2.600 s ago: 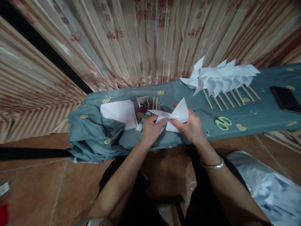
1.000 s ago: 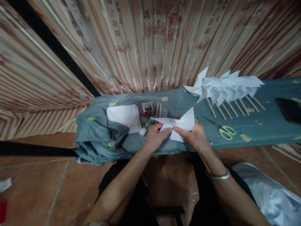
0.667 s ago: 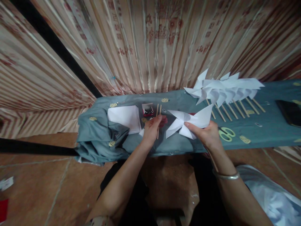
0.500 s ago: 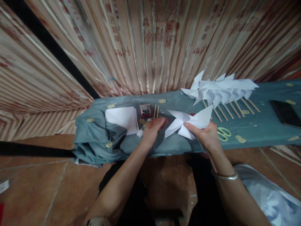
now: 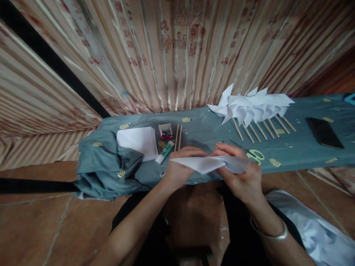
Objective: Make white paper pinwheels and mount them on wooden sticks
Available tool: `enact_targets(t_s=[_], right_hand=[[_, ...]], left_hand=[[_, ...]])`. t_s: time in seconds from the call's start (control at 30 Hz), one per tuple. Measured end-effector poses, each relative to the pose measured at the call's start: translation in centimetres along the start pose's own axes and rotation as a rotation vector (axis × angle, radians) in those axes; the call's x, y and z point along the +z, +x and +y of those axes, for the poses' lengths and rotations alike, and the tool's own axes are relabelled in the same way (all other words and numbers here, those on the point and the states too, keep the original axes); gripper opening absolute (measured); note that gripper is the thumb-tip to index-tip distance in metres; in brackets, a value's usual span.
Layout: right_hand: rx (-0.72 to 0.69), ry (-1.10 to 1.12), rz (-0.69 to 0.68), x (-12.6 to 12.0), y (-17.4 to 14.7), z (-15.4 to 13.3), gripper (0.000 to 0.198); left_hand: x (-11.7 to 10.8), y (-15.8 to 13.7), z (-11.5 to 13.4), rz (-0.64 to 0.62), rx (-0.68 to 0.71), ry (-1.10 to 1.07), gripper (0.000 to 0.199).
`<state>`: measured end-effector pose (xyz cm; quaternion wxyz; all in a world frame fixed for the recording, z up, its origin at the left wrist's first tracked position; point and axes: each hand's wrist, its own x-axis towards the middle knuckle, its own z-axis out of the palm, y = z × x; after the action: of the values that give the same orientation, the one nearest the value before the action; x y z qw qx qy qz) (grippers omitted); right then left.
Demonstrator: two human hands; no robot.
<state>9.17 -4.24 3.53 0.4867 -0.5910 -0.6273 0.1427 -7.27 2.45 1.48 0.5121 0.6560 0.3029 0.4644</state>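
Standing nearly edge-on, the folded paper (image 5: 205,165) now spans left hand (image 5: 179,170) and right hand (image 5: 245,179) near the front edge of the worktop (image 5: 198,123); previously it lay face-up in right hand alone. Right hand pinches it; left hand's grip is hidden. Both hands are now occupied.

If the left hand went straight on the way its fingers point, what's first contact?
Likely the right hand, at its fingers, just across from the left hand's. Depth is unclear; the white folded paper overlaps both.
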Motion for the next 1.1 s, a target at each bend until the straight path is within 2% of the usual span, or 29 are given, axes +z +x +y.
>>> enact_targets(t_s=[0.1, 0.23, 0.37, 0.6, 0.7, 0.83, 0.93, 1.1], right_hand=[[-0.165, -0.061, -0.023, -0.7, -0.9, -0.6, 0.036], [-0.28, -0.132, -0.021, -1.3, -1.6, -1.3, 0.047], [-0.309, -0.163, -0.047, -1.9, -1.8, -2.0, 0.052], [-0.348, -0.203, -0.046, -2.4, -2.3, -2.6, 0.051], [-0.359, -0.199, -0.054, -2.4, -2.4, -2.6, 0.05], [-0.3, -0.177, -0.077, -2.0, -2.0, -1.9, 0.044], [-0.199, -0.174, -0.071, -1.9, -1.3, -0.7, 0.033], [0.022, -0.207, 0.06, -3.3, -0.1, 1.4, 0.031]], left_hand=[[-0.2, -0.7, 0.8, -0.032, 0.054, -0.015, 0.028], [-0.3, -1.1, 1.7, -0.083, 0.098, -0.02, 0.031], [-0.4, -1.2, 2.5, -0.111, 0.136, 0.006, 0.042], [-0.4, -1.4, 2.7, -0.136, 0.213, -0.008, 0.033], [-0.4, -1.4, 2.6, -0.167, 0.198, 0.003, 0.034], [-0.6, -1.5, 2.2, -0.17, 0.121, 0.009, 0.036], [-1.0, -1.6, 2.0, -0.158, 0.083, 0.014, 0.036], [-1.9, -0.7, 0.7, -0.079, -0.018, -0.09, 0.042]])
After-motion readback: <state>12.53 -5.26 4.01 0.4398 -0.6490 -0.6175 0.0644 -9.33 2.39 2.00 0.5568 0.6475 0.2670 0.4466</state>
